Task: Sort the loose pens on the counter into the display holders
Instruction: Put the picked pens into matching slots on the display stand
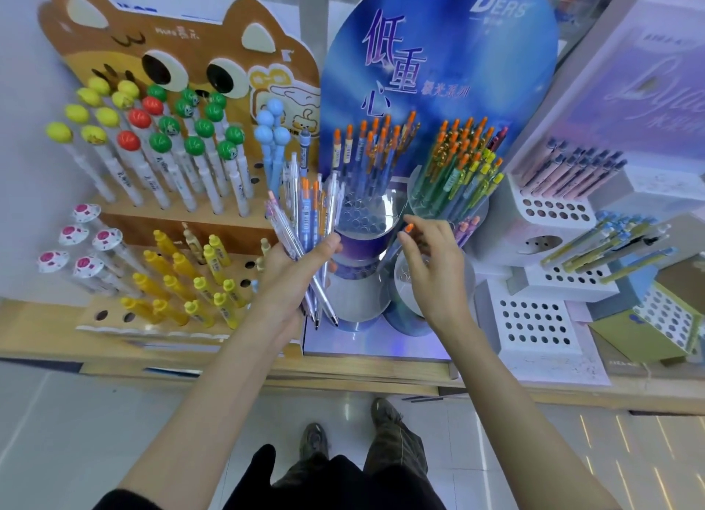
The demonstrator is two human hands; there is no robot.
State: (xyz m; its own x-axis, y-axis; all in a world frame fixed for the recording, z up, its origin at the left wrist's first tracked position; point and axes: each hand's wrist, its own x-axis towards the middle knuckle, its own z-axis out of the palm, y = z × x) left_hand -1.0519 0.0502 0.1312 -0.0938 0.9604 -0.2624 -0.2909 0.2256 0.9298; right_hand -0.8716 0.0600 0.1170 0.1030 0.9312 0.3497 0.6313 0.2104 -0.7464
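Fan of slim translucent pens [305, 219] near perforated round holder [362, 216]

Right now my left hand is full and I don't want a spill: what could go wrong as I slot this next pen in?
The bundle of pens fans out loosely in the left hand; one could slip free and drop, tip first, onto the counter. The right hand, pinching the orange-tipped pen, works right beside the packed holder; it might knock those standing pens askew.
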